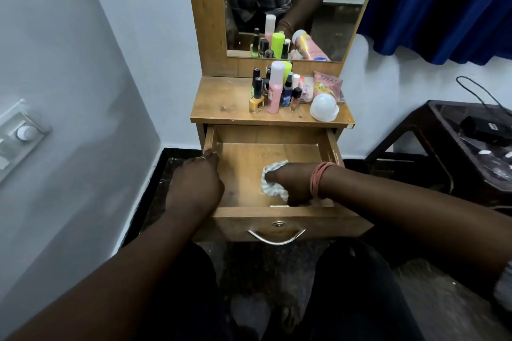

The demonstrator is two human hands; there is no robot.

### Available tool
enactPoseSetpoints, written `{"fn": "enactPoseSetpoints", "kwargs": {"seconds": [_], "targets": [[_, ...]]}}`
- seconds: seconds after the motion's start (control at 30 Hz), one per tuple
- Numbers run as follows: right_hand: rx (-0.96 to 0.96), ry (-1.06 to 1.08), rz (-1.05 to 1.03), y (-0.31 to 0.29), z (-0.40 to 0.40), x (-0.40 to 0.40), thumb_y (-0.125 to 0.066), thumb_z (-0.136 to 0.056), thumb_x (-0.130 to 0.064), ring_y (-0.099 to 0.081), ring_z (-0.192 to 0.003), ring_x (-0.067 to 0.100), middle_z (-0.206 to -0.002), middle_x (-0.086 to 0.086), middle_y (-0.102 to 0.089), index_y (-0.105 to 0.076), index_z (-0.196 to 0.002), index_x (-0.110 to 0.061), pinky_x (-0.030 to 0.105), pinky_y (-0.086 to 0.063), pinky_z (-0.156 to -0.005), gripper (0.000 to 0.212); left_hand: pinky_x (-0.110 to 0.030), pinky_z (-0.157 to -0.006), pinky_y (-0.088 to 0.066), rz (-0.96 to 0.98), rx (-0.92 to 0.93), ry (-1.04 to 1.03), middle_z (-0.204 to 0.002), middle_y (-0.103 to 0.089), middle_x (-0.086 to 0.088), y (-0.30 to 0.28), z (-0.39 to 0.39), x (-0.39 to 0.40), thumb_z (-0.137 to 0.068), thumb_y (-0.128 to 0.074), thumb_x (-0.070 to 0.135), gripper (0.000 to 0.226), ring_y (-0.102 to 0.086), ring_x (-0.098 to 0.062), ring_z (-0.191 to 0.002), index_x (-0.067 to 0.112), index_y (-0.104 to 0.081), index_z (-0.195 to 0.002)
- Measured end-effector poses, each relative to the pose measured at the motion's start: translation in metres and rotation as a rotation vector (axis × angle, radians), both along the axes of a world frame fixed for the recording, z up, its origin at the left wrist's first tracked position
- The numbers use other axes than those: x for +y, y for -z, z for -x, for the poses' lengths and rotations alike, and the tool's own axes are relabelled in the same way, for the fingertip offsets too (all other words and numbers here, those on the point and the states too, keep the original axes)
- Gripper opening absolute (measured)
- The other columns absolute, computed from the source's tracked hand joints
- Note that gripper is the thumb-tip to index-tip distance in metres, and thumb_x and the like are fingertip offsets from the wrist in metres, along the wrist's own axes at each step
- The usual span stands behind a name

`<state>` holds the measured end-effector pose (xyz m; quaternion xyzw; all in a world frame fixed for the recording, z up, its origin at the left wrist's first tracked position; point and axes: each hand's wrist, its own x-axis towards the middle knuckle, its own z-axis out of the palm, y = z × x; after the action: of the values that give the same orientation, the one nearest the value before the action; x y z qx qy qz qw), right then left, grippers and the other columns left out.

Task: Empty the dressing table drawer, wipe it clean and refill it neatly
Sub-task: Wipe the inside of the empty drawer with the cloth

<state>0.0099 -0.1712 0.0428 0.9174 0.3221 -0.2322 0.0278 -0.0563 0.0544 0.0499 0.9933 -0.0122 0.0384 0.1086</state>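
The wooden drawer (277, 214) of the dressing table stands pulled out, and its floor is bare apart from a small pale object by the front wall. My right hand (291, 181) is inside it, pressing a crumpled white striped cloth (273, 177) onto the drawer floor at the right of centre. My left hand (201, 174) grips the drawer's left wall near its rear. On the tabletop (221, 102) stand several cosmetics: nail polish bottles (256, 95), a pink spray bottle (274, 91), a pink pouch (328, 84) and a white round lid (324, 108).
A mirror (291, 5) rises behind the tabletop and reflects the bottles and my arm. A dark plastic stool (457, 152) with a black device and cable stands at the right. Blue curtain hangs upper right, and a wall with a switch plate is at the left. My legs are below the drawer.
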Motion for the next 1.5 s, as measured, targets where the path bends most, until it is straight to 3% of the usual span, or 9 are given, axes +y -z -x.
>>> {"fn": "enactPoseSetpoints", "kwargs": {"seconds": [0.1, 0.37, 0.57, 0.67, 0.83, 1.07, 1.33, 1.43, 1.5], "targets": [[0.073, 0.025, -0.150, 0.005, -0.002, 0.023, -0.081, -0.075, -0.017, -0.055, -0.084, 0.016, -0.093, -0.007, -0.056, -0.060, -0.123, -0.018, 0.025, -0.041, -0.070, 0.051, -0.045, -0.094, -0.056, 0.013, 0.005, 0.004, -0.146, -0.061, -0.006, 0.001, -0.002, 0.001, -0.082, -0.050, 0.005, 0.062, -0.064, -0.037, -0.117, 0.017, -0.059, -0.142], [-0.233, 0.466, -0.269, 0.020, -0.053, 0.005, -0.071, -0.085, -0.027, -0.064, -0.105, 0.027, -0.119, 0.008, -0.069, -0.068, -0.116, -0.015, 0.031, -0.050, -0.090, 0.034, -0.042, -0.079, -0.056, 0.163, -0.026, -0.083, -0.124, -0.069, -0.010, 0.013, -0.004, 0.010, -0.084, -0.046, 0.007, 0.066, -0.067, -0.035, -0.102, 0.030, -0.052, -0.146], [0.006, 0.063, -0.261, 0.023, -0.007, 0.034, -0.077, -0.077, -0.021, -0.054, -0.070, 0.009, -0.079, -0.003, -0.063, -0.070, -0.081, -0.012, 0.016, -0.042, -0.065, 0.013, -0.040, -0.081, -0.053, 0.179, -0.004, -0.236, -0.115, -0.072, -0.009, 0.021, -0.010, 0.014, -0.098, -0.041, 0.013, 0.042, -0.069, -0.035, -0.102, 0.025, -0.060, -0.134], [-0.046, 0.206, -0.325, 0.027, -0.033, 0.041, -0.080, -0.073, -0.021, -0.060, -0.074, 0.017, -0.079, -0.002, -0.066, -0.068, -0.072, -0.023, 0.023, -0.043, -0.067, 0.012, -0.043, -0.082, -0.057, 0.158, 0.012, -0.242, -0.108, -0.072, -0.006, 0.023, -0.009, 0.015, -0.103, -0.035, 0.019, 0.039, -0.070, -0.031, -0.099, 0.026, -0.058, -0.133], [-0.172, 0.486, -0.434, 0.033, -0.061, 0.088, -0.074, -0.083, -0.023, -0.065, -0.105, 0.031, -0.113, 0.011, -0.071, -0.072, -0.109, -0.015, 0.028, -0.049, -0.086, 0.027, -0.045, -0.079, -0.059, 0.143, 0.031, -0.225, -0.096, -0.072, -0.004, 0.023, -0.010, 0.016, -0.099, -0.029, 0.030, 0.037, -0.070, -0.031, -0.089, 0.030, -0.054, -0.126], [0.024, 0.639, -0.614, 0.041, -0.066, 0.134, -0.064, -0.083, -0.021, -0.067, -0.092, 0.033, -0.096, 0.011, -0.072, -0.073, -0.098, -0.014, 0.028, -0.048, -0.075, 0.019, -0.042, -0.072, -0.054, 0.109, -0.013, -0.141, -0.091, -0.067, -0.004, 0.023, -0.013, 0.017, -0.102, -0.032, 0.030, 0.015, -0.067, -0.034, -0.084, 0.026, -0.047, -0.102], [0.094, 0.218, -0.431, 0.020, -0.035, 0.098, -0.056, -0.092, -0.013, -0.057, -0.120, 0.022, -0.131, 0.007, -0.062, -0.068, -0.123, -0.011, 0.028, -0.044, -0.103, 0.033, -0.045, -0.076, -0.057, 0.135, 0.004, -0.182, -0.088, -0.071, -0.007, 0.019, -0.008, 0.013, -0.099, -0.025, 0.033, 0.033, -0.069, -0.036, -0.085, 0.023, -0.053, -0.113], [0.275, 0.058, -0.400, 0.004, -0.005, 0.081, -0.058, -0.094, -0.008, -0.052, -0.090, -0.020, -0.103, -0.015, -0.063, -0.074, -0.100, -0.010, 0.009, -0.036, -0.089, 0.017, -0.046, -0.075, -0.058, 0.106, 0.002, -0.179, -0.088, -0.070, -0.008, 0.021, -0.008, 0.015, -0.101, -0.033, 0.027, 0.022, -0.069, -0.035, -0.084, 0.027, -0.051, -0.114], [0.338, 0.025, -0.337, 0.004, 0.004, 0.080, -0.061, -0.092, -0.006, -0.048, -0.075, -0.025, -0.084, -0.026, -0.052, -0.067, -0.082, -0.023, 0.004, -0.033, -0.077, 0.020, -0.047, -0.077, -0.058, 0.108, 0.015, -0.184, -0.089, -0.071, -0.007, 0.018, -0.006, 0.014, -0.101, -0.032, 0.027, 0.027, -0.069, -0.034, -0.085, 0.028, -0.052, -0.119]]}}
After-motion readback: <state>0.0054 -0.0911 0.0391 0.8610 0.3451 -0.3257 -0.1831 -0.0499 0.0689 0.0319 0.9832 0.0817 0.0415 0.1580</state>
